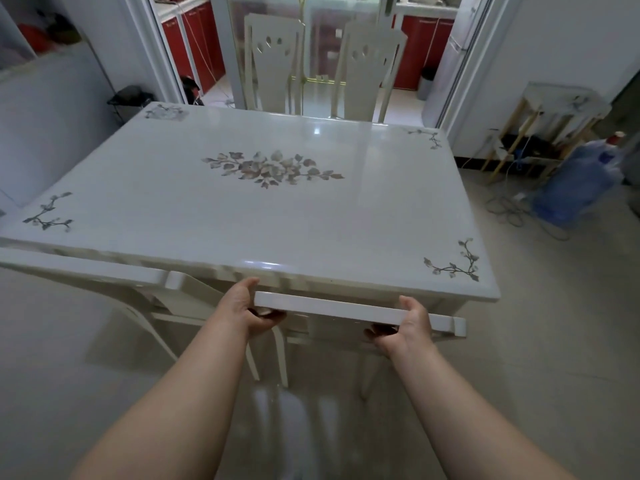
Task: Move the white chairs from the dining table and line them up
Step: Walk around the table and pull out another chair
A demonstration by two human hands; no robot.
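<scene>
Gripping the white chair point(329, 306) at 6 o'clock of the bench point(242, 216): your left hand point(247, 308) and right hand point(410, 327), fingers point(267, 312) curled under its top rail. Two far chairs point(273, 64), 12 o'clock.

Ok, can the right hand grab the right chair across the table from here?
Probably not. The right hand grips the top rail of the near chair, and the whole dining table lies between it and the far right chair. Walking round seems needed.
</scene>
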